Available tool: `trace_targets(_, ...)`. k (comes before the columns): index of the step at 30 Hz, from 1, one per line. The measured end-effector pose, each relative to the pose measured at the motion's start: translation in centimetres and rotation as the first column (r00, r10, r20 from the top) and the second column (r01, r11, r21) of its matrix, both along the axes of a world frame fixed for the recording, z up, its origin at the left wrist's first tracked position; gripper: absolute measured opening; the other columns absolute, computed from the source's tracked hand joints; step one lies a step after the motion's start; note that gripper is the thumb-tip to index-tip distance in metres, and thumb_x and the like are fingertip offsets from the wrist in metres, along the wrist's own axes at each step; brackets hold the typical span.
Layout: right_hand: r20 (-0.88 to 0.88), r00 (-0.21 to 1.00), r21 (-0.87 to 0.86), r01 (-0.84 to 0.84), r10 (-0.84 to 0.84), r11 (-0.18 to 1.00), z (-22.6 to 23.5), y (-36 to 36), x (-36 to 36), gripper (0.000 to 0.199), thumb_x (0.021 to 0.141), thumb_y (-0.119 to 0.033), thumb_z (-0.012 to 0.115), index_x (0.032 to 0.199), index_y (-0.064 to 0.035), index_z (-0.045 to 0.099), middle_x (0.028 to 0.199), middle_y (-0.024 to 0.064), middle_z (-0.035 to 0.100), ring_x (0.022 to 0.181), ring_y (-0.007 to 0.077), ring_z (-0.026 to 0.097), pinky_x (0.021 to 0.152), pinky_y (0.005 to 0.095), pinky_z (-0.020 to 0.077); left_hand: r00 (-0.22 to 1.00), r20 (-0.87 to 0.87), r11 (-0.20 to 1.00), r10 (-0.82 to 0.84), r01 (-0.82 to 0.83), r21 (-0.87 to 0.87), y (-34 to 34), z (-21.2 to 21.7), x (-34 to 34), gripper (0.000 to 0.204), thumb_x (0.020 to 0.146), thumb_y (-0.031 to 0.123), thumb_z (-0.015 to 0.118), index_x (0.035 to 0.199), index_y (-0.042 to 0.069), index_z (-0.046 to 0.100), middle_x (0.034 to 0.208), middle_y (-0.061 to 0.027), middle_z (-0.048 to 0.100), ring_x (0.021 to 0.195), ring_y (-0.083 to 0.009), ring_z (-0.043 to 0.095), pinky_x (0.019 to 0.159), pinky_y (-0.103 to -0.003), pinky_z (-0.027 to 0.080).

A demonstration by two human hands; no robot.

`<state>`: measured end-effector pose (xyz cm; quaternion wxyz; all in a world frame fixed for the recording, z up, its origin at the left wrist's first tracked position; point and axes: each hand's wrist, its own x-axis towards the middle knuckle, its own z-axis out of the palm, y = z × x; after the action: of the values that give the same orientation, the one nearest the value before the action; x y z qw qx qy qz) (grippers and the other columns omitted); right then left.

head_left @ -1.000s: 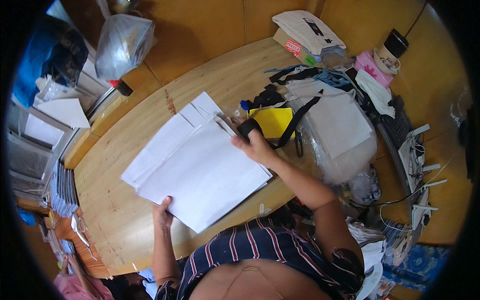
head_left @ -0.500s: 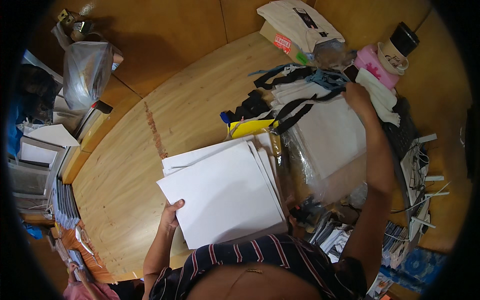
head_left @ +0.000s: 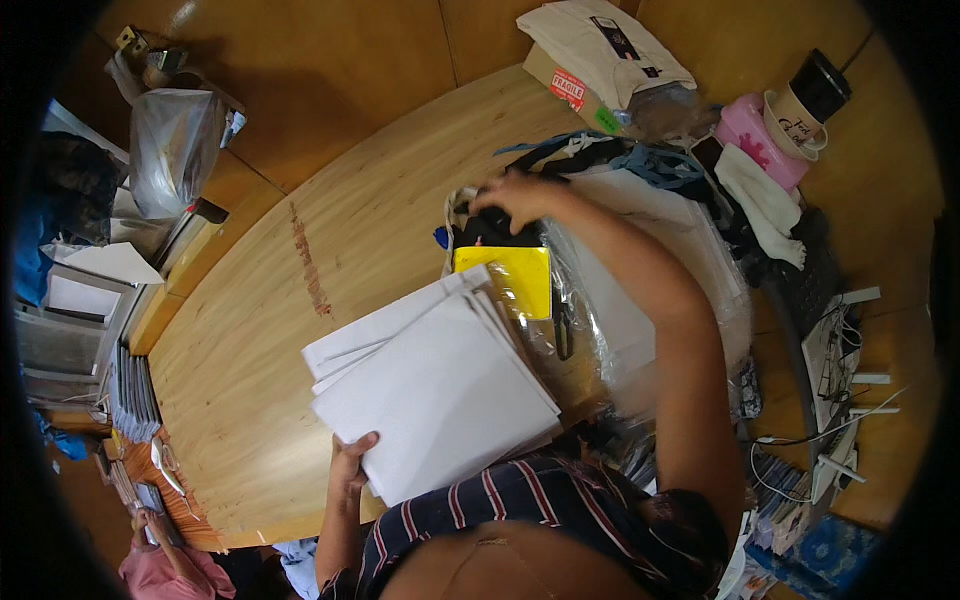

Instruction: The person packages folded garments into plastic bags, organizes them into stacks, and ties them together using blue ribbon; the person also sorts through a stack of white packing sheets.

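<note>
My left hand grips the near-left edge of a fanned stack of white sheets, thumb on top, close against my body. My right hand reaches across to a bundle of black straps. Its fingers are curved and apart over the bundle, slightly blurred; whether they touch it I cannot tell. Just below that hand lies a flat yellow piece, beside a beige cord. To its right, clear plastic wrap lies with more white sheets, partly hidden by my right forearm.
Blue and black straps lie along the far edge of the sheets. Behind them stand a carton with a cream cloth bag, a pink container and a cup. A person in pink is at lower left.
My right hand has moved left from the blue straps to the black bundle. The stack in my left hand has shifted slightly left, and more of the yellow piece shows.
</note>
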<state>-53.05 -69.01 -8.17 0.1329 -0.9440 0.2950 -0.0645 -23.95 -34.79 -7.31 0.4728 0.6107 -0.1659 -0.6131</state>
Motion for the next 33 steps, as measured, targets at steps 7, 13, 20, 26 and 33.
trace_targets(7,0.293,0.891,0.148,0.316,-0.347,0.937,3.2,-2.3,-4.0,0.020,0.055,0.004,0.052,0.073,-0.0038,0.058,0.078,0.0123,0.056,0.079,0.0251,0.054,0.068,0.0318,0.0417,0.961,-0.059,0.952,0.271,-0.276,-0.132,3.5,-2.0,3.8,0.064,0.060,0.022,0.063,0.113,-0.001,0.036,0.101,-0.0161,0.049,0.088,-0.0305,0.052,0.077,-0.041,0.044)
trace_targets(13,0.141,0.793,-0.161,0.609,-0.593,0.776,10.9,-0.3,-20.8,0.017,0.056,0.010,0.051,0.069,-0.0005,0.052,0.086,0.0114,0.054,0.085,0.0258,0.051,0.071,0.0313,0.0394,0.898,-0.363,0.931,0.249,-0.326,-0.167,-7.0,-0.2,3.2,0.056,0.067,0.021,0.060,0.112,-0.002,0.036,0.103,-0.0163,0.049,0.094,-0.0301,0.049,0.083,-0.040,0.041)
trace_targets(20,0.395,0.510,-0.276,0.859,-0.764,0.431,10.8,-0.7,-21.6,0.017,0.070,-0.010,0.053,0.085,-0.0045,0.058,0.080,0.0156,0.058,0.073,0.0292,0.056,0.064,0.0346,0.0431,0.928,-0.370,0.966,0.032,-0.124,-0.227,-26.9,-1.4,-1.2,0.053,0.070,0.014,0.059,0.114,-0.001,0.035,0.107,-0.0166,0.047,0.096,-0.0287,0.047,0.085,-0.038,0.039)
trace_targets(26,0.465,0.487,-0.370,0.866,-0.739,0.337,8.6,-5.8,-14.1,0.034,0.067,-0.023,0.060,0.096,-0.0067,0.055,0.093,0.0119,0.050,0.089,0.0268,0.049,0.073,0.0343,0.0417,0.997,-0.011,0.919,-0.073,0.063,-0.388,-39.4,-6.8,-5.0,0.039,0.071,0.012,0.060,0.105,0.002,0.043,0.096,-0.0077,0.052,0.085,-0.0196,0.051,0.072,-0.033,0.044)
trace_targets(33,0.162,0.425,-0.775,0.614,-0.891,0.152,3.6,-10.8,-10.3,0.029,0.078,-0.017,0.041,0.105,-0.0097,0.049,0.108,0.0125,0.042,0.094,0.0347,0.044,0.068,0.0414,0.0446,0.877,0.480,0.900,0.024,0.190,-0.391,-41.2,-2.7,-12.3,0.042,0.068,0.011,0.062,0.105,0.005,0.043,0.088,-0.0069,0.053,0.071,-0.0174,0.051,0.062,-0.031,0.044)
